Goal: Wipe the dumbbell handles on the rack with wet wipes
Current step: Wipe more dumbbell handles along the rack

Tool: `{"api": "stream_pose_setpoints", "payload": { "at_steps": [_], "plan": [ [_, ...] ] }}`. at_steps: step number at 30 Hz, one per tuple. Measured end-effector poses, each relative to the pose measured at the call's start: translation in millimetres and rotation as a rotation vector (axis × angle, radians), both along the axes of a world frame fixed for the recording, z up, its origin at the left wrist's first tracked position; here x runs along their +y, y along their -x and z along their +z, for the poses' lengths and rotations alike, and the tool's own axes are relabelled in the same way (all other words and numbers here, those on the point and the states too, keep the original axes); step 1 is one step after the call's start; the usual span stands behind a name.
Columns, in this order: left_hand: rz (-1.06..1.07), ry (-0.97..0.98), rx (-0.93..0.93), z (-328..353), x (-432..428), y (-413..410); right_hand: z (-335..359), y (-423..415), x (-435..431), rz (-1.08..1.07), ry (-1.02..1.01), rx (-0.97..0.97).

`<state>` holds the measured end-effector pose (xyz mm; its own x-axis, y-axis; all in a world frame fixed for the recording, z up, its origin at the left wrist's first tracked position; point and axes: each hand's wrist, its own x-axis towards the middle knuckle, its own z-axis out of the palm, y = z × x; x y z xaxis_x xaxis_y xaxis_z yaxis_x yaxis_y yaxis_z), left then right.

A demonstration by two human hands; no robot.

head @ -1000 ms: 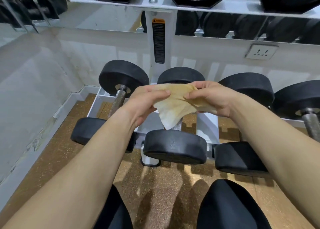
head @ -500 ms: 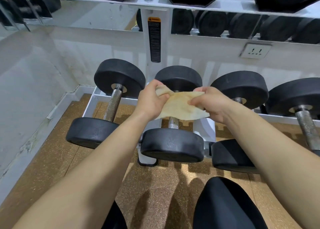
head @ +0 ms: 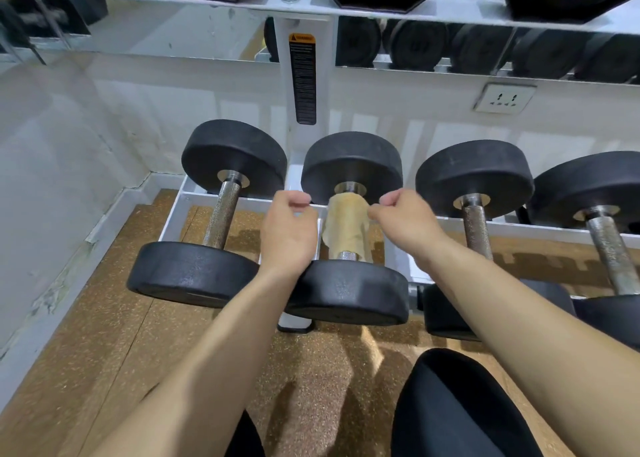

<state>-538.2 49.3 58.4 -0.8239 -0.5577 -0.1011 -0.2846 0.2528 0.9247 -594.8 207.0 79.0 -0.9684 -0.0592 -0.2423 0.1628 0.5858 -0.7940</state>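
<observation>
The left hand [head: 289, 230], just left of frame centre, has its fingers curled in and holds nothing, with a clear gap between it and the wipe. The right hand [head: 407, 221] is curled too, its fingertips [head: 373, 213] touching the wipe's upper right edge; I cannot tell whether they pinch it. Between them the yellowish-beige wet wipe [head: 344, 226] is draped over the knurled steel handle [head: 347, 256] of the black round-headed second dumbbell [head: 349, 290], covering most of the handle and leaving a short bare stretch at the near head. Each hand sits in the open space beside that handle: the left hand between it and the leftmost black dumbbell [head: 221, 211], the right hand between it and the third black dumbbell [head: 476, 228]. All lie across the white metal rack [head: 536, 229], near heads overhanging its front. At the top of the frame a white upper shelf [head: 467, 5] hangs above the row. Speckled cork-brown floor [head: 104, 352] fills the lower left
</observation>
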Motion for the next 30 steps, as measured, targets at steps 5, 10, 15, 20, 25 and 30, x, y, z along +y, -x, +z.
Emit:
{"api": "stream_pose_setpoints", "payload": {
  "at_steps": [5,10,15,20,25,30],
  "plan": [
    [0.016,-0.014,0.007,4.0,17.5,-4.4,-0.9,3.2,-45.9,-0.039,0.388,-0.453],
    [0.032,0.033,-0.028,5.1,18.4,-4.6,-26.1,28.9,-60.5,-0.121,0.456,-0.526],
    [0.039,0.018,-0.055,5.9,18.9,-6.2,-47.3,40.3,-54.7,-0.048,0.727,-0.626],
    [0.033,0.018,-0.044,10.2,19.7,-10.1,-66.5,38.2,-49.2,0.043,0.810,-0.681],
    [0.039,0.069,-0.085,13.3,19.9,-11.1,-57.3,24.4,-40.4,0.082,0.602,-0.673],
    [0.044,0.132,-0.087,15.4,20.7,-11.7,-48.7,18.6,-44.1,0.169,0.180,-0.576]
  ]
}}
